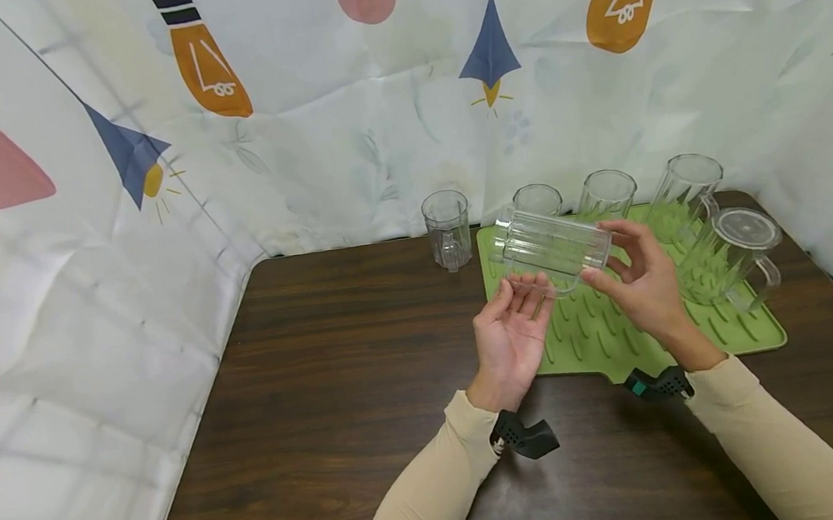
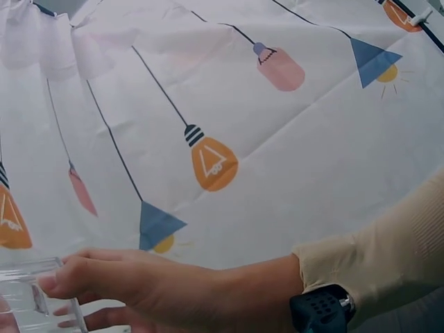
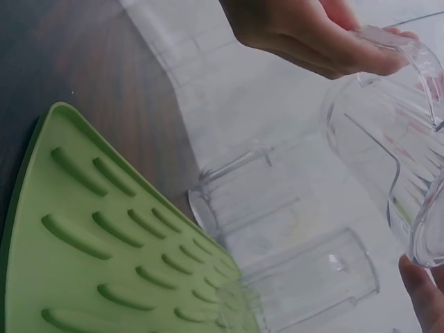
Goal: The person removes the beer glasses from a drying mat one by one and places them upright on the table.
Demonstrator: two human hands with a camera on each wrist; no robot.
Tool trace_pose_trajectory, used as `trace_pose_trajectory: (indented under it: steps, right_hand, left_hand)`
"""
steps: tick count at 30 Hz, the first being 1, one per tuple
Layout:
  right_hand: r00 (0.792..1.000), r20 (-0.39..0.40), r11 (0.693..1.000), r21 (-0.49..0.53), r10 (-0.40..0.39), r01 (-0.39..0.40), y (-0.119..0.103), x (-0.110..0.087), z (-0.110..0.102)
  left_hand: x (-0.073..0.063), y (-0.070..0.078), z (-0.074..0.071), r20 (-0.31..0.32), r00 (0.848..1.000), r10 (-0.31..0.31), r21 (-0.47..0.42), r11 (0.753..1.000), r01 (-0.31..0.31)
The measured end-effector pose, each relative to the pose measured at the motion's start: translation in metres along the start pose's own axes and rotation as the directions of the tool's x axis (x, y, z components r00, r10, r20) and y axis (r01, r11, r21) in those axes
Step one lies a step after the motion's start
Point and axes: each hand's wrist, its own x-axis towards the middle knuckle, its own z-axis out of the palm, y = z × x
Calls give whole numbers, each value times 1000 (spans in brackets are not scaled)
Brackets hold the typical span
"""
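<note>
While my right hand grips one end of a clear mug tipped sideways above the left part of a green mat, my left hand pinches the handle; other mugs stand far and right.

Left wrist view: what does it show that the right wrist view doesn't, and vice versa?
Only the left wrist view: the beige sleeve, the black wrist device and sharp orange bulb prints.
Only the right wrist view: the green mat, the wood-grain tabletop and two other clear mugs beyond.
Both: the held clear mug, hands on it, and the white curtain.
</note>
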Motion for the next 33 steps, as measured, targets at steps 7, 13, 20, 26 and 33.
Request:
trace_pose_trajectory:
  steps: [7, 13, 20, 26, 33]
  right_hand:
    - [999, 35, 999, -44, 8, -6, -8, 3, -3]
    - [996, 77, 992, -116, 53, -43, -14, 6, -12]
    - [992, 123, 963, -259, -37, 69, -22, 12, -28]
    - [995, 104, 899, -433, -13, 57, -40, 13, -45]
    - [995, 99, 828, -557, 0, 55, -57, 14, -69]
  left_hand:
    - [-2, 1, 7, 12, 1000, 26, -24, 999, -26]
    - [-1, 2, 9, 18, 998, 60, -42, 997, -59]
    - [1, 7, 10, 5, 996, 90, -47, 995, -90]
    - [2, 11, 10, 22, 993, 115, -32, 993, -114]
    - [4, 20, 8, 43, 988, 147, -2, 989, -147]
